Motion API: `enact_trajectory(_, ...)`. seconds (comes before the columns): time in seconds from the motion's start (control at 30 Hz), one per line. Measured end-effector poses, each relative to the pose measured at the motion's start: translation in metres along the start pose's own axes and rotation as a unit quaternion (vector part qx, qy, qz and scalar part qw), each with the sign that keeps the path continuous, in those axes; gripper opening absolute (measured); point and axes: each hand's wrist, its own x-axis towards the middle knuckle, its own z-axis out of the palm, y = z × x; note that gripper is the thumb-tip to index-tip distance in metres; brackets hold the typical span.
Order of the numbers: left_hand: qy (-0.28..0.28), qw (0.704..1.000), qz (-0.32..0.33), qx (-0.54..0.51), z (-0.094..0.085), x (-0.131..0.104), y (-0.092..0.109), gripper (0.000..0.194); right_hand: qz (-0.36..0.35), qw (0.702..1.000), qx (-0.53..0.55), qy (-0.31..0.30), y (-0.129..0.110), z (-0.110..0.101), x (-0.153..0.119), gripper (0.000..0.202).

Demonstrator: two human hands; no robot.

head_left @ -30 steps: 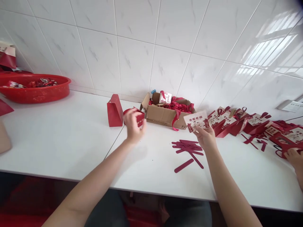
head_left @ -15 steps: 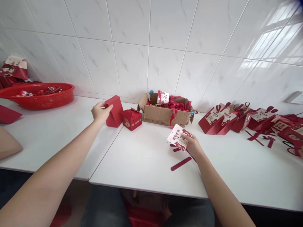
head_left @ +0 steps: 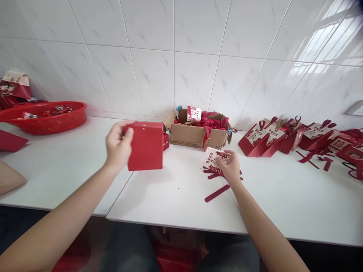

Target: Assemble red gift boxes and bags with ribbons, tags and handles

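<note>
My left hand (head_left: 118, 145) grips the upper left edge of a red box (head_left: 145, 147), whose plain side with two small holes near the top faces me. Behind it, a small red box (head_left: 166, 141) is mostly hidden. My right hand (head_left: 230, 166) pinches a white and red printed card (head_left: 211, 159) above several dark red strips. One strip (head_left: 217, 193) lies apart, nearer the front edge. Beyond the card stands a cardboard box (head_left: 193, 136) of red ribbons (head_left: 211, 122), with another printed card (head_left: 194, 113) on top.
At the left is a red basin (head_left: 53, 122) of small wrapped items, with a red piece (head_left: 11, 141) and another person's arm (head_left: 10, 177) nearby. Finished-looking red boxes (head_left: 253, 141) with tags and loops line the right side, beside loose ribbons (head_left: 314, 158).
My left hand has brought the red box nearer and to the right, turning its flat side towards me and covering much of the small box. The card in my right hand has shifted slightly.
</note>
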Motion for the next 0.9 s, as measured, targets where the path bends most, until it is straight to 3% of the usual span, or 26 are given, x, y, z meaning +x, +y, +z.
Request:
enact_trajectory(0.07, -0.047, 0.998, -0.022, -0.041, 0.027, -0.024, 0.006, 0.037, -0.107, 0.980, -0.134, 0.097, -0.003, 0.000, -0.002, 0.051)
enact_trajectory(0.13, -0.065, 0.996, -0.015, -0.057, 0.054, -0.046, 0.010, 0.031, -0.208, 0.952, -0.184, 0.126, -0.009, -0.001, -0.006, 0.046)
enact_trajectory(0.27, -0.110, 0.991, 0.025, -0.076, 0.092, -0.081, 0.019, 0.024, -0.332, 0.937, -0.107, 0.017, -0.021, 0.001, -0.021, 0.039)
enact_trajectory(0.4, -0.170, 0.977, 0.017, -0.131, 0.105, -0.100, 0.027, 0.020, -0.395, 0.914, -0.063, -0.073, -0.030, 0.006, -0.031, 0.049)
enact_trajectory(0.5, -0.218, 0.957, -0.034, -0.188, 0.102, -0.101, 0.032, 0.022, -0.390, 0.915, -0.045, -0.091, -0.033, 0.007, -0.032, 0.039)
enact_trajectory(0.63, -0.263, 0.924, -0.110, -0.256, 0.098, -0.098, 0.035, 0.025, -0.333, 0.940, 0.017, -0.075, -0.034, 0.006, -0.031, 0.019)
enact_trajectory(0.73, -0.266, 0.920, -0.115, -0.264, 0.099, -0.098, 0.036, 0.025, -0.289, 0.952, 0.059, -0.081, -0.036, 0.006, -0.033, 0.015)
enact_trajectory(0.9, -0.248, 0.934, -0.078, -0.245, 0.098, -0.099, 0.037, 0.022, -0.195, 0.967, 0.111, -0.122, -0.038, 0.007, -0.039, 0.031)
